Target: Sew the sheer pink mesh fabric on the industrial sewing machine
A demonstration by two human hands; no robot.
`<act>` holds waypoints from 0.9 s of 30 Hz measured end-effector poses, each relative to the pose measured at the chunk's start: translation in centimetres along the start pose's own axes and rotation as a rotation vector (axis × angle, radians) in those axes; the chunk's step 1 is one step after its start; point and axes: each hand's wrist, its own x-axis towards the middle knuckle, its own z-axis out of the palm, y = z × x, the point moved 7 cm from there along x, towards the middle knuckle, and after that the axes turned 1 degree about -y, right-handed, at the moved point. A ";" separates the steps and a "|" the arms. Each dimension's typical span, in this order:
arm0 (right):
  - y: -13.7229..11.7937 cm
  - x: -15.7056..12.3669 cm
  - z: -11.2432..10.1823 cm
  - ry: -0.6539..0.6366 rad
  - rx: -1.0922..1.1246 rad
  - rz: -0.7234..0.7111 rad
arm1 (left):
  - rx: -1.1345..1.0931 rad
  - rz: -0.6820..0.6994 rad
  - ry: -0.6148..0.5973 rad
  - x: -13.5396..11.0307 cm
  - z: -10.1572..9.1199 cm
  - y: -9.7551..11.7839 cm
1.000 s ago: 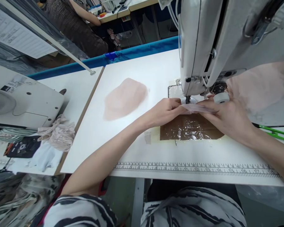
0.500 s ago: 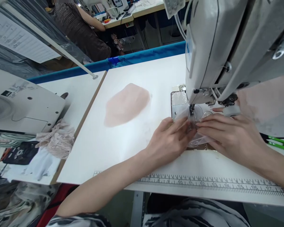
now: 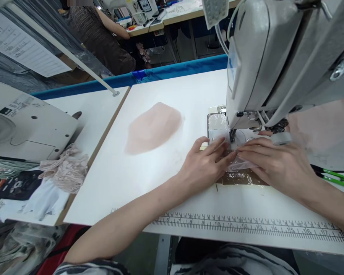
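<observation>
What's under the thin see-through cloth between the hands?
A brown patch shows past the near edge of the thin cloth, and a metal plate past its far side. The left hand and right hand cover much between, so that's hidden.

Fingertips nearly meeting, a worker's left hand (image 3: 205, 162) and right hand (image 3: 275, 162) rest on sheer fabric (image 3: 242, 165) just in front of the presser foot (image 3: 232, 135) of a sewing machine (image 3: 246, 72). A pink piece (image 3: 154, 128) lies flat on the white table (image 3: 151, 183), a printed ruler (image 3: 232, 225) along its near edge. Beyond the blue cloth (image 3: 183, 65), a co-worker (image 3: 100, 44) in dark clothes is at another table (image 3: 183, 15).
</observation>
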 end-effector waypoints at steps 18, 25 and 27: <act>-0.1 0.2 0.4 0.001 -0.070 -0.074 | -0.018 0.027 0.170 0.3 -0.2 -0.7; -0.2 0.1 0.6 0.000 -0.071 -0.057 | -0.048 0.015 0.126 0.1 0.2 -0.9; -0.1 0.1 0.7 -0.013 -0.066 -0.048 | -0.059 0.016 0.123 0.2 0.3 -1.0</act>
